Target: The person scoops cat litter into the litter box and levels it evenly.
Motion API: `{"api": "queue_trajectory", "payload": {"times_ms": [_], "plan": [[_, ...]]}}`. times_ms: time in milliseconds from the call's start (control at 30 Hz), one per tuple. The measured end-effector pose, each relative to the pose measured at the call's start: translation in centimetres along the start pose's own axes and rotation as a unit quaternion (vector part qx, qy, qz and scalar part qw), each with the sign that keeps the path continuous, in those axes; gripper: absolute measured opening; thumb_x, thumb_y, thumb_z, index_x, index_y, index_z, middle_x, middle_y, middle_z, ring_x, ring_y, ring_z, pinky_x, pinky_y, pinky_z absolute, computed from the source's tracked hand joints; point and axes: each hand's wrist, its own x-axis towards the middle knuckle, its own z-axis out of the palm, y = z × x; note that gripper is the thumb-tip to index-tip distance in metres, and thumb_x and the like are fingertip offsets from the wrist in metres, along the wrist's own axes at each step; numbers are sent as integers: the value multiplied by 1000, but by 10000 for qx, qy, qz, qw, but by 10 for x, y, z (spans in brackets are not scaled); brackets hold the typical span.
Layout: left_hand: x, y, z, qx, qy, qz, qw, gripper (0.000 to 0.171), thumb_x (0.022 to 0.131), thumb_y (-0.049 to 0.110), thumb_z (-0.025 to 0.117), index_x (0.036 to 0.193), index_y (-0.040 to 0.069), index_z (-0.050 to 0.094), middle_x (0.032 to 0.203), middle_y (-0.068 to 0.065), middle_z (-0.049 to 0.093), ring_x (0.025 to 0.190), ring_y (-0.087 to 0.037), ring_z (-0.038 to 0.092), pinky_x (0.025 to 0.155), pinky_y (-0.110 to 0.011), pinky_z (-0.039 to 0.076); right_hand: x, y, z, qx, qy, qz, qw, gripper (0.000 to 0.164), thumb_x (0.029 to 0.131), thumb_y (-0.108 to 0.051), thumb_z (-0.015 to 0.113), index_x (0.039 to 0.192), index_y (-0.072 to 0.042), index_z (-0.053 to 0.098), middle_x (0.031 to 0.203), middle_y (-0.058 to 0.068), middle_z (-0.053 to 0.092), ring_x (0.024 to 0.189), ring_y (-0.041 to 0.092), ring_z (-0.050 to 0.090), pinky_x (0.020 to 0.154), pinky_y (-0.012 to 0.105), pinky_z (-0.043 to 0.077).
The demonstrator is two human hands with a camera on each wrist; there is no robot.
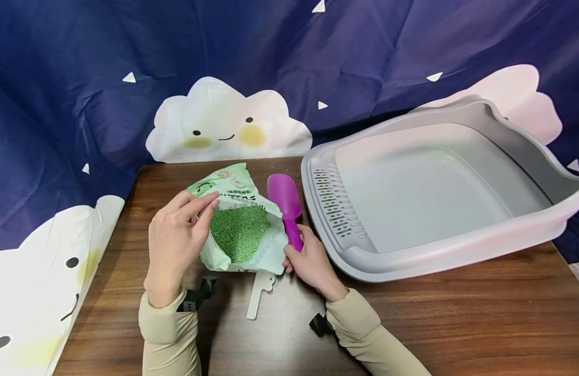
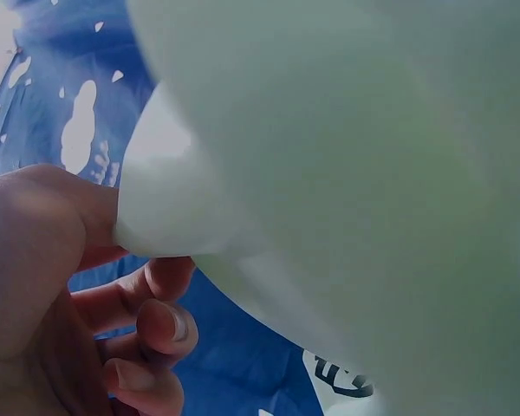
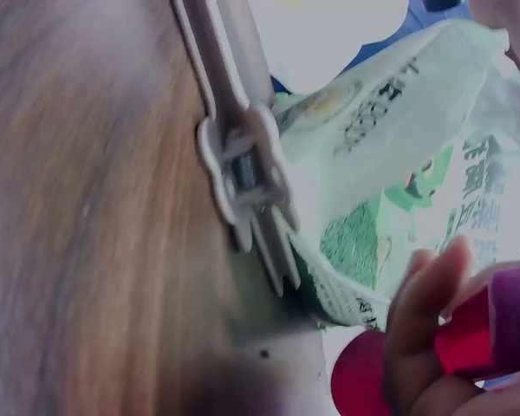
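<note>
A pale green bag (image 1: 238, 183) of green pellets (image 1: 240, 232) stands with its mouth spread. At its left rim my left hand (image 1: 176, 235) pinches the plastic between thumb and finger; in the left wrist view the bag's film (image 2: 329, 173) fills most of the picture. My right hand (image 1: 310, 261) grips the handle of a purple scoop (image 1: 284, 196). The scoop's blade points away from me, outside the bag along its right side. In the right wrist view the fingers curl round the handle (image 3: 468, 338), beside the bag's rim.
A large grey litter tray (image 1: 350, 261) with a slotted step takes up the right side of the table (image 1: 402, 324). In front of the bag lies a small white plastic tool (image 1: 255, 300) with a scalloped head. A blue cloud-print curtain (image 1: 252, 42) hangs behind.
</note>
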Motion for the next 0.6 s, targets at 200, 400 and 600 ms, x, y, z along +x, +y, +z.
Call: {"api": "queue_trajectory", "payload": {"times_ms": [200,400,600], "plan": [[0,0,-1,98,-4,-43,9999,15,87,15,69,99,15,78,68,2,55,50,-10,39,46,-31,30,-8,-6,0,-126,87,-181,9997,63,88,-6,52,147,-2,29,74,15,63,58,33,64,50,35,53],[1,0,-2,140,17,-65,9999,15,87,14,69,99,15,78,67,1,54,50,-11,39,46,-31,30,-14,-18,-6,-14,122,-394,9991,63,91,-7,52,149,-8,27,83,17,63,63,34,65,54,42,55],[0,0,-2,270,-65,-57,9996,15,88,15,68,99,14,78,68,1,52,49,-11,39,45,-31,31,-18,-32,-15,207,-39,-907,9957,59,94,-7,54,148,-6,30,93,24,62,61,30,63,52,39,54]]}}
